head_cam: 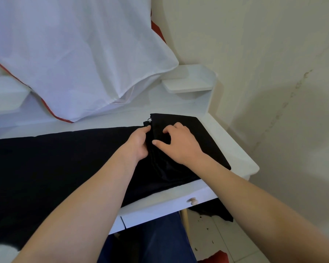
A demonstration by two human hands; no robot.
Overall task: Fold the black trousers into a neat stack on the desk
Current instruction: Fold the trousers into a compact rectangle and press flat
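The black trousers (55,168) lie spread across the white desk (241,154), legs running off to the left, waist end at the right. A small metal ring shows at the waist's far edge. My left hand (139,144) pinches a fold of the waist fabric between thumb and fingers. My right hand (179,143) rests just to its right on the waist part, fingers bent and pressing into the cloth, thumb pointing left. A bit of black fabric hangs below the desk's right front corner.
A white cloth with red trim (74,54) drapes over the back of the desk. A small white shelf (190,84) sits at the back right. A drawer with a round knob (192,201) is under the front edge. The wall is close on the right.
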